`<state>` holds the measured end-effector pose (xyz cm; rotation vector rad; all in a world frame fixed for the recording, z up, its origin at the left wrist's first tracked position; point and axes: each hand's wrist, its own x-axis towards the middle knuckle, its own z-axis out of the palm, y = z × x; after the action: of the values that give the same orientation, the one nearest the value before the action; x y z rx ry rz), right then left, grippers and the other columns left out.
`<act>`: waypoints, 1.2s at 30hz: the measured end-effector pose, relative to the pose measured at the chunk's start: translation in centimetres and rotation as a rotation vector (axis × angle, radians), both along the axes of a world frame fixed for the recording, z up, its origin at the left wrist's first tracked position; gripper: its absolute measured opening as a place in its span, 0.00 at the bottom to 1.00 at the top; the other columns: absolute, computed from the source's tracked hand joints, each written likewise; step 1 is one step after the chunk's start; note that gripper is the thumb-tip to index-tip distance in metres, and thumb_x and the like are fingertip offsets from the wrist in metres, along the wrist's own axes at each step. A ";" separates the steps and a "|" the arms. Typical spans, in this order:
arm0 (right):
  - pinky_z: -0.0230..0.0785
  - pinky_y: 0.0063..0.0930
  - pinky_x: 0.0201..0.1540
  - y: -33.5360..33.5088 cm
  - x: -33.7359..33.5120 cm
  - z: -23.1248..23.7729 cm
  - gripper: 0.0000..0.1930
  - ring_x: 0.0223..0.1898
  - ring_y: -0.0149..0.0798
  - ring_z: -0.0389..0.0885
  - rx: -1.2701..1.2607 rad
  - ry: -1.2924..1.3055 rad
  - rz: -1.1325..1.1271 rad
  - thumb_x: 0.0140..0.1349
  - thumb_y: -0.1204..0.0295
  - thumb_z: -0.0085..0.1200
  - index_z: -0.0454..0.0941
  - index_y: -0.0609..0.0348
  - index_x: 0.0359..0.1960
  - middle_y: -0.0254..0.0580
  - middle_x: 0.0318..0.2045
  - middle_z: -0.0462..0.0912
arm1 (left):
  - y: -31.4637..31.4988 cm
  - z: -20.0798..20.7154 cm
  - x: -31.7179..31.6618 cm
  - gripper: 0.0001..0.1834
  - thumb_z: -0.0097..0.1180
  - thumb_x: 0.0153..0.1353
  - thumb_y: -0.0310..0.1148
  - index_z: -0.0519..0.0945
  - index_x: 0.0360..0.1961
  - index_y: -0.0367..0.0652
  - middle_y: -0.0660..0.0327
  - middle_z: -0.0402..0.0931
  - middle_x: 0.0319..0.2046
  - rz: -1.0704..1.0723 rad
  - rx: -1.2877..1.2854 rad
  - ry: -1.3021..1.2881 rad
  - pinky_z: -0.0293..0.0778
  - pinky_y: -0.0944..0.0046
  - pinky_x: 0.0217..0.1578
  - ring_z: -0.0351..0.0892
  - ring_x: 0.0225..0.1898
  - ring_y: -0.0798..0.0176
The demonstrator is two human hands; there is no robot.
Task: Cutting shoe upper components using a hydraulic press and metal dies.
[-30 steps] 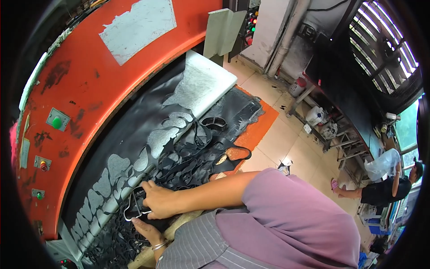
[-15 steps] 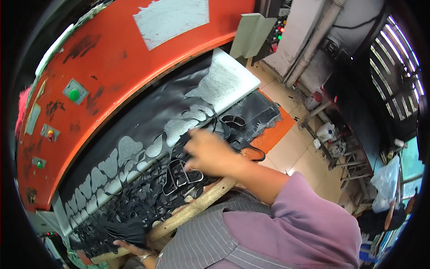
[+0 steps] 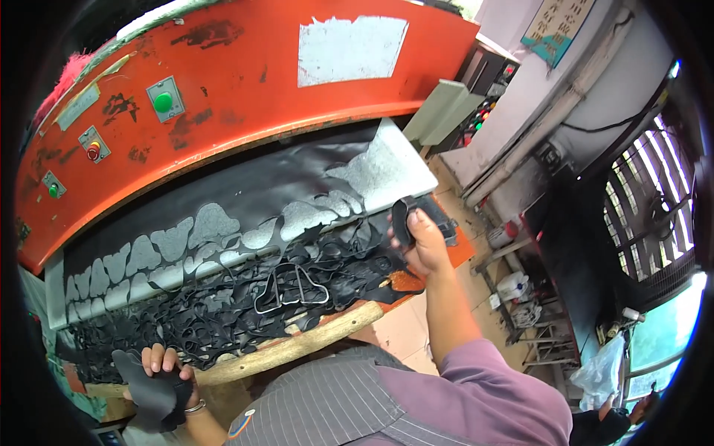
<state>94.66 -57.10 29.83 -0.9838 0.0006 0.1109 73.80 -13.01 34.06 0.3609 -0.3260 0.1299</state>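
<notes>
The left hand, low at the left by the wooden rail, has its grip clamped on a stack of black cut pieces; these could slide apart if the fingers loosen. On the worktop, the steel cutting die lies in tangled black offcuts and may snag. At the right edge, the right hand pinches one small dark, curved piece.
</notes>
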 end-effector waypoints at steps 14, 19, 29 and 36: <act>0.68 0.31 0.35 18.2 -9.5 4.2 0.24 0.37 0.39 0.75 0.468 0.206 0.788 0.67 0.52 0.46 0.72 0.64 0.48 0.46 0.42 0.77 | -3.2 -4.2 -8.4 0.37 0.57 0.56 0.57 0.64 0.60 0.47 0.56 0.70 0.49 0.016 -0.180 0.251 0.69 0.48 0.46 0.69 0.50 0.54; 0.68 0.31 0.35 29.3 -17.4 6.2 0.23 0.35 0.38 0.75 0.510 0.387 1.186 0.67 0.51 0.45 0.73 0.60 0.48 0.42 0.42 0.77 | -1.6 -2.5 -19.9 0.32 0.55 0.60 0.52 0.66 0.60 0.45 0.59 0.72 0.46 0.295 -0.146 0.301 0.68 0.47 0.49 0.70 0.49 0.56; 0.72 0.27 0.33 32.1 -35.9 7.9 0.20 0.27 0.33 0.77 -0.149 -0.210 1.427 0.56 0.62 0.65 0.72 0.63 0.40 0.48 0.39 0.82 | -7.3 -0.2 -31.9 0.33 0.57 0.61 0.42 0.62 0.63 0.37 0.57 0.72 0.49 0.699 0.183 0.420 0.71 0.61 0.49 0.75 0.47 0.63; 0.69 0.24 0.38 35.0 -41.7 4.9 0.11 0.33 0.31 0.75 -0.267 -0.928 1.298 0.56 0.77 0.61 0.77 0.62 0.40 0.38 0.34 0.78 | -9.4 -0.8 -36.3 0.23 0.54 0.63 0.46 0.71 0.50 0.38 0.62 0.77 0.32 0.935 0.123 0.738 0.74 0.73 0.26 0.78 0.28 0.72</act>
<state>52.95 -22.06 34.77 -1.0865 -1.5169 0.8426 37.50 -22.43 33.28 0.6331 0.5925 0.8691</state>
